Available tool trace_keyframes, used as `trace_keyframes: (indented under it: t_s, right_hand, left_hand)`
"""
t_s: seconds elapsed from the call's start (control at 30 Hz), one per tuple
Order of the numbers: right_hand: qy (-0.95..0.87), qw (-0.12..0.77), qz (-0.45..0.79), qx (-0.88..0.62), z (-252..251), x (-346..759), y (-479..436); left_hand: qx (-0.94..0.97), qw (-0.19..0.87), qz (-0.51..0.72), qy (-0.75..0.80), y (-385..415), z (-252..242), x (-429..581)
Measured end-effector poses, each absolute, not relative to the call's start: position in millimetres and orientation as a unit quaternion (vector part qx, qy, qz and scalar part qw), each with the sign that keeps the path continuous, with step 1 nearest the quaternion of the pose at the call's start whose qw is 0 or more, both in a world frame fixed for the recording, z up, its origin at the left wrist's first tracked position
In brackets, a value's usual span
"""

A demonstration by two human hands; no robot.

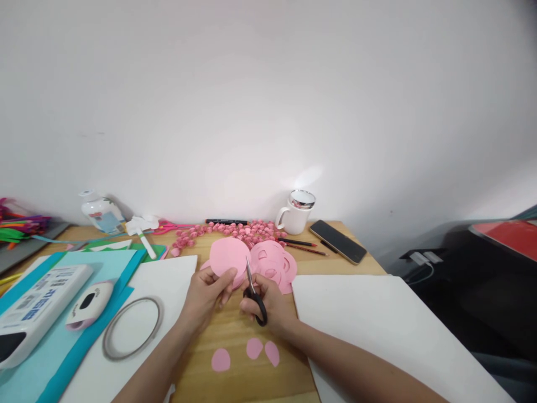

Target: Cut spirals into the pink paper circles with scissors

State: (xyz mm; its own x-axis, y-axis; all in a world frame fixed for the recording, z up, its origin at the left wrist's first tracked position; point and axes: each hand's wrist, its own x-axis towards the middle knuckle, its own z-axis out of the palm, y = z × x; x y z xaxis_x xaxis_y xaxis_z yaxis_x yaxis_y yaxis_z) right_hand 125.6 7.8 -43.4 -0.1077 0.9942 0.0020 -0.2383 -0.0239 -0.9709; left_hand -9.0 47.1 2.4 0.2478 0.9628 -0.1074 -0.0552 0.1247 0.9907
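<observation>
Between the thumb and fingers of my left hand (207, 294) is a round piece of pink paper (229, 258), held upright above the table. My right hand (268, 305) grips a pair of scissors (259, 307) by the black handles, with the metal blades pointing up at the paper's right edge. Behind the hands lies a pile of pink paper pieces (279, 263) with cut curves in them. Nearer to me, three small pink paper cutouts (221, 360) rest on the wooden table (235, 386).
Many small pink paper rolls (235, 230) lie along the back, near a white mug (296, 215), pencils (297, 242) and a phone (338, 241). White boards (369, 324) flank the hands. At left are a tape roll (109, 342), a white-and-pink device (90, 305) and a bottle (103, 212).
</observation>
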Motion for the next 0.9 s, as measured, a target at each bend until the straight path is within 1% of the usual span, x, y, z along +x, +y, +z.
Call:
trace_keyframes:
  t_s: [0.13, 0.37, 0.9]
  right_hand:
    - [-0.475, 0.526, 0.586, -0.393, -43.2, 128.0, 8.3]
    - [-0.48, 0.555, 0.563, -0.38, -38.8, 129.5, 10.2]
    - [-0.49, 0.54, 0.546, -0.413, -43.1, 130.3, 9.8]
  left_hand:
    - [0.528, 0.579, 0.414, 0.464, 47.2, 1.5, -8.7]
    - [0.568, 0.562, 0.384, 0.462, 46.9, -0.5, -10.6]
    - [0.581, 0.548, 0.384, 0.463, 48.6, -2.5, -12.6]
